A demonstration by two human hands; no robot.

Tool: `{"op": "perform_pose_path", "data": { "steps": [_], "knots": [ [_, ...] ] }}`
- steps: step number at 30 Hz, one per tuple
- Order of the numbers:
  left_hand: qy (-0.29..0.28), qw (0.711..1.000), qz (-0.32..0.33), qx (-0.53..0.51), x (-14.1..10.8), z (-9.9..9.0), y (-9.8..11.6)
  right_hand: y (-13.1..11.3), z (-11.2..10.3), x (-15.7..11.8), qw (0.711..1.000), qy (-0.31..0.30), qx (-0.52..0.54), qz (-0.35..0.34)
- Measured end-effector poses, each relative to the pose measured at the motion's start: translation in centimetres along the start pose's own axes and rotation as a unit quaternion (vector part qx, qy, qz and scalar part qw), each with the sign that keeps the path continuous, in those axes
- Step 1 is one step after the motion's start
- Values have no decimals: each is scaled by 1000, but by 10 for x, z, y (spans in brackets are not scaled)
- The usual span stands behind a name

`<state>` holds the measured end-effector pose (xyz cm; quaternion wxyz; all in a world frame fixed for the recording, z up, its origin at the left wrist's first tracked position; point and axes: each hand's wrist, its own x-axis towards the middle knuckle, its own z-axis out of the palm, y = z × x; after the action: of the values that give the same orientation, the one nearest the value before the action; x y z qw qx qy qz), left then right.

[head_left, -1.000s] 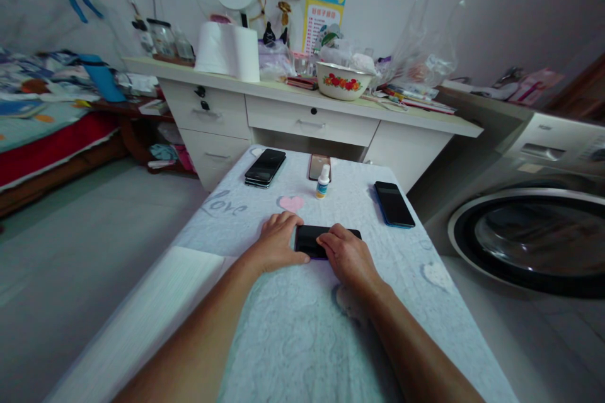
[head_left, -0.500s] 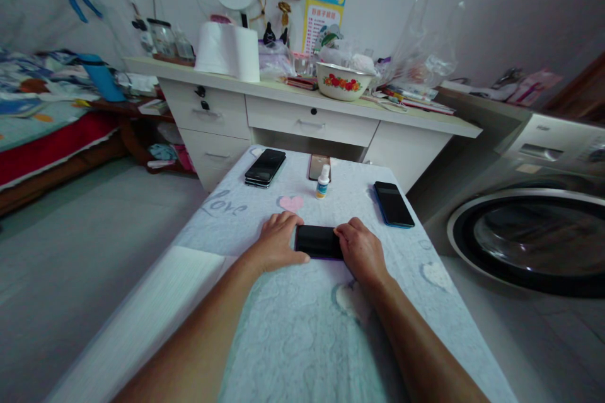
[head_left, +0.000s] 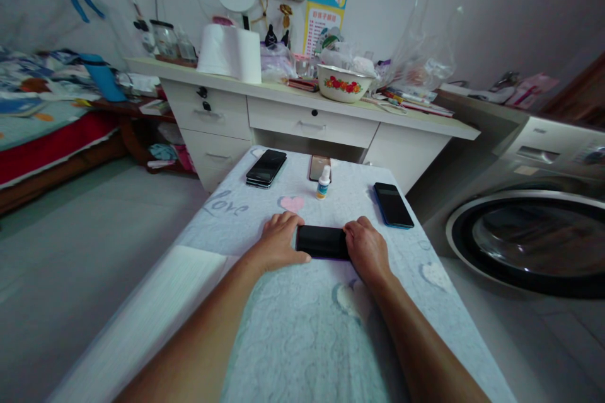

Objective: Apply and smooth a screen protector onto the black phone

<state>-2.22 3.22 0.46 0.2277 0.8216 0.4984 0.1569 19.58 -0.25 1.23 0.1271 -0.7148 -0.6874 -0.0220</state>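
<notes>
A smartphone (head_left: 322, 242) with a dark screen lies crosswise on the cloth-covered table. My left hand (head_left: 280, 243) grips its left end, thumb at the near corner and fingers at the far one. Over the right end of the screen, my right hand (head_left: 367, 248) is closed with its fingers bunched; whatever they hold, if anything, is hidden. Beyond the phone stands a small white spray bottle (head_left: 323, 183) with a blue and yellow label.
Stacked phones (head_left: 266, 167) lie at the table's far left, another phone (head_left: 393, 204) at the right, and a gold-toned phone (head_left: 319, 167) behind the bottle. A white desk (head_left: 312, 119) stands past the table's far edge. To the right is a washing machine (head_left: 529, 201).
My right hand has slid a little to the right along the phone, baring more of its screen. My left hand and the phone stay in place.
</notes>
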Motion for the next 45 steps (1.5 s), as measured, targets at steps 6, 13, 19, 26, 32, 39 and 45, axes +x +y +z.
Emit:
{"op": "perform_pose_path", "data": {
  "steps": [6, 13, 19, 26, 32, 39, 45],
  "knots": [
    [-2, 1000, -4, 4, 1, 0, 0, -10, -2, 2, 1000, -21, 0, -22],
    [-1, 1000, -3, 5, 1, 0, 0, -24, -8, 4, 997, -59, -14, -54],
    [0, 1000, 0, 7, 1, 0, 1, -32, -7, 4, 996, -64, -2, -70],
    [0, 1000, 2, 4, 0, -1, 1, -37, -5, 2, 994, -67, 17, -89],
    [0, 1000, -6, 3, 1, -1, 3, -38, -2, 0, 989, -62, 15, -131],
    [-2, 1000, -10, 2, 0, -3, 4, -33, -1, 2, 992, -67, 7, -111],
    [-7, 1000, -11, 1, 0, -3, 5, -18, -5, 3, 996, -54, 3, -73]
  ]
}}
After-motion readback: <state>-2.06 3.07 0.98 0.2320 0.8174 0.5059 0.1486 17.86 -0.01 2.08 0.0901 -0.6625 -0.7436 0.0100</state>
